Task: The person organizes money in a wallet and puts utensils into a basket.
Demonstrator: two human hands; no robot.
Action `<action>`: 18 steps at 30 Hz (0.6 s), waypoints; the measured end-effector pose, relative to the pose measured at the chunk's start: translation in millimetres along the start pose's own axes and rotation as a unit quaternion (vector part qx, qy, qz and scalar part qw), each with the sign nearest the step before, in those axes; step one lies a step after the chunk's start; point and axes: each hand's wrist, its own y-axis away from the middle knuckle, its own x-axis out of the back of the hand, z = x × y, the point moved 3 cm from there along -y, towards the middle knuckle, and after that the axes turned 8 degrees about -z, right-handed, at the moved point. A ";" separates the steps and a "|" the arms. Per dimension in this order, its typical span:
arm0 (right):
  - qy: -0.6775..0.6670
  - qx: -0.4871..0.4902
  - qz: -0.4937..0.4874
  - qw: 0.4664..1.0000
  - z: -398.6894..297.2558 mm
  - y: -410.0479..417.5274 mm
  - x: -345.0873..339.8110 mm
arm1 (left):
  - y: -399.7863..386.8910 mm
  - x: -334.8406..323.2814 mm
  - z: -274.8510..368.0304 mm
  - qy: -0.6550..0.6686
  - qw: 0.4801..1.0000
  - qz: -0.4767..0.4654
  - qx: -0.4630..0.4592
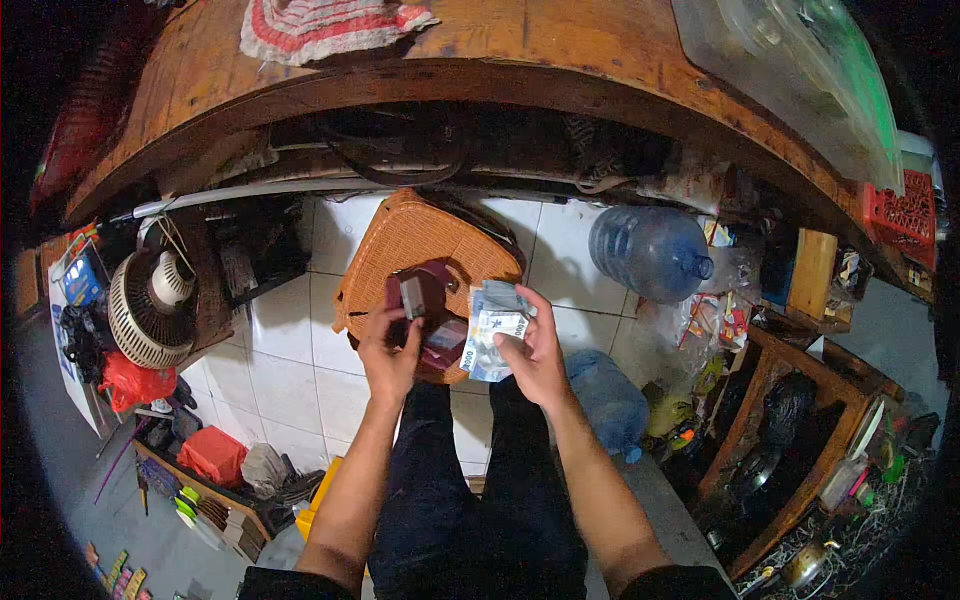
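Note:
My right hand holds a few banknotes, fanned slightly, with the thumb pressed on the front one. Between the thumb and fingers of my left hand is a small pale flat item; blur hides what it is. Around and below that hand is a maroon wallet or pouch, lying open, with a shiny lower part. Whether my left hand also grips the pouch cannot be made out. Beneath both hands stands an orange woven-pattern plastic stool or basket.
A wooden table spans the far side, bearing a striped cloth. Large blue water jugs lie at the right, near a wooden rack. To the left are a fan, a red plastic bag and a box of goods.

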 end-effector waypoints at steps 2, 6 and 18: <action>0.002 -0.004 -0.009 1.000 -0.3 -1.4 -6.6 | 1.9 7.6 -22.2 0.038 0.997 0.028 0.061; 0.041 -0.014 -0.032 0.999 -4.0 -2.7 -20.5 | 2.3 22.0 -29.7 -0.012 0.996 0.032 0.080; 0.109 0.021 -0.051 0.993 -4.9 -13.1 -53.2 | 8.5 -1.9 42.5 0.295 0.939 -0.116 0.136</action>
